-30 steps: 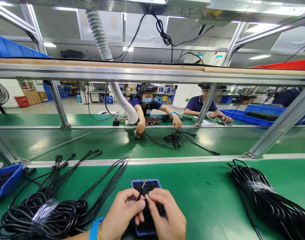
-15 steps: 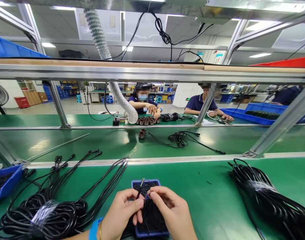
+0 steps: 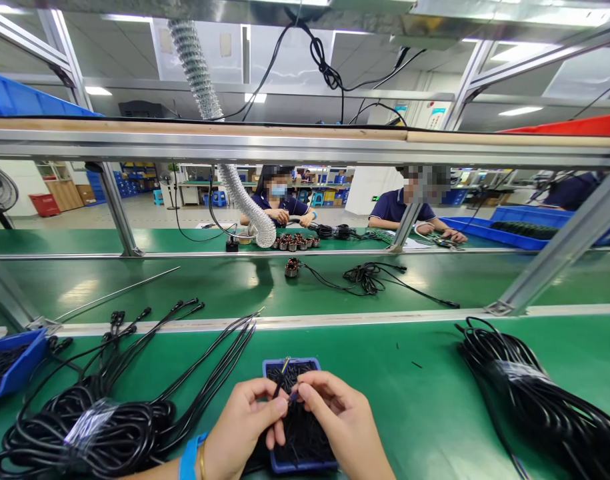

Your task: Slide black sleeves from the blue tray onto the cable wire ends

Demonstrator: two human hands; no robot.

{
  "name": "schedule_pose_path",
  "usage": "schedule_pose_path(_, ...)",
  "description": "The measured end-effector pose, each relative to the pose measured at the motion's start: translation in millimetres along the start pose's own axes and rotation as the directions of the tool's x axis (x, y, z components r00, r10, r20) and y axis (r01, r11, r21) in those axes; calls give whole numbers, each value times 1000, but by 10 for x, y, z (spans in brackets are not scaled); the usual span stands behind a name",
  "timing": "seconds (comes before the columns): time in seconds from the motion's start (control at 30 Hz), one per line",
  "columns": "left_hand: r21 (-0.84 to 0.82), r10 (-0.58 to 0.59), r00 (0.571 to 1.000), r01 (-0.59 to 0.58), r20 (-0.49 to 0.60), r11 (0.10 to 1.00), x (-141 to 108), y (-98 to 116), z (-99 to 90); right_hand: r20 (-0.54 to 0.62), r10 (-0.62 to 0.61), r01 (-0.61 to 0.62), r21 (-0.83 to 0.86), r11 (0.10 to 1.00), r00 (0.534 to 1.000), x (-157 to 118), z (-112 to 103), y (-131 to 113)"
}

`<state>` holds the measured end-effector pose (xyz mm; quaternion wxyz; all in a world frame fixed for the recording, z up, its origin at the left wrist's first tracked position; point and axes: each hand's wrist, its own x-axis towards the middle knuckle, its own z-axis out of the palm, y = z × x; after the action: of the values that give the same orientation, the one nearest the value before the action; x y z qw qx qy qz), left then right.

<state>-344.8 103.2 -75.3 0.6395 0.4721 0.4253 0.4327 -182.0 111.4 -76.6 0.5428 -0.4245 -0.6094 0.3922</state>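
My left hand [image 3: 259, 415] pinches a black cable [image 3: 281, 381] near its end, where a thin yellow-green wire sticks up. Thumb and forefinger of my right hand [image 3: 339, 421] close on a thin blue wire [image 3: 293, 396] from the same end; whether a small sleeve is also between those fingertips I cannot tell. Directly beneath both hands stands a small blue bin [image 3: 305, 467] filled with short black tube pieces [image 3: 305, 433]. A tied bundle of black cables [image 3: 119, 433] lies to the left, its loose ends pointing away from me.
Another cable bundle [image 3: 539, 393] lies on the right. A blue tray [image 3: 19, 367] of black pieces is at the left edge. Beyond the metal rail, a copper-wound stator [image 3: 291, 268] with its cable rests on the green surface. Two co-workers sit opposite, behind aluminium posts [image 3: 115, 210].
The stator and its cable have shifted slightly right on the far surface. One co-worker has drawn back from the row of stators and now holds a dark cable. My hands have barely moved.
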Motion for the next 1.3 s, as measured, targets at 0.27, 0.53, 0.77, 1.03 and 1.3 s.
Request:
schedule_pose_path(0.27,-54,39,998,-42,-48,998,-9,16,-24,164,-296,334,-595,731,941,85,-123,150)
schedule_pose_path(0.53,-54,21,999,-23,-32,998,-1,21,-17,223,-314,369,-743,558,923,60,-25,256)
schedule_pose_path(0.77,-28,3,1000,-3,-10,1000,15,-34,-38,71,-195,207,-402,892,978,104,-121,95)
schedule_pose_path(1.03,-39,-11,1000,11,6,999,8,-78,-42,75,-28,32,-54,998,997,57,-83,-56)
schedule_pose_path(1.3,-18,0,1000,1,16,1000,21,-67,-49,77,-41,48,-94,994,996,47,-84,-38)
